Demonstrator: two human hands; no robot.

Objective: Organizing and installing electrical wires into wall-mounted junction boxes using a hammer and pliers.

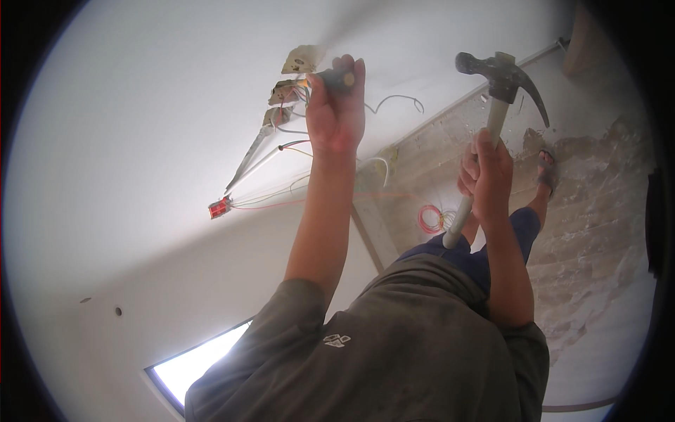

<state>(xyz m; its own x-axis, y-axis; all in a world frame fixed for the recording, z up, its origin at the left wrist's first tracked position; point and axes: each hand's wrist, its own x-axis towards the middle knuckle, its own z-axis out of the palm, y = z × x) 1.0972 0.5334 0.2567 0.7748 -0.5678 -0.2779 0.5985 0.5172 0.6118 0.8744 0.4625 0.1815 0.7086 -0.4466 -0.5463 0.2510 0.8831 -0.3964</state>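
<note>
My left hand (337,116) is raised to the white wall, its fingers closed round a thick dark tool handle (336,80) with a yellowish butt end. The tool's working end is hidden, so I cannot tell its kind. It is held beside a broken-out hole (285,91) in the wall, where several thin wires come out. Off to the right, my right hand (486,172) grips a claw hammer (503,77) by its pale handle, head upward, apart from the dark tool.
Another chipped hole (301,59) lies above. A cut groove (246,160) runs down to a red electrical box (219,207), with wires stretching rightward from it. On the dusty floor (583,232) lies a coil of red wire (430,219). A bright window (200,362) is at lower left.
</note>
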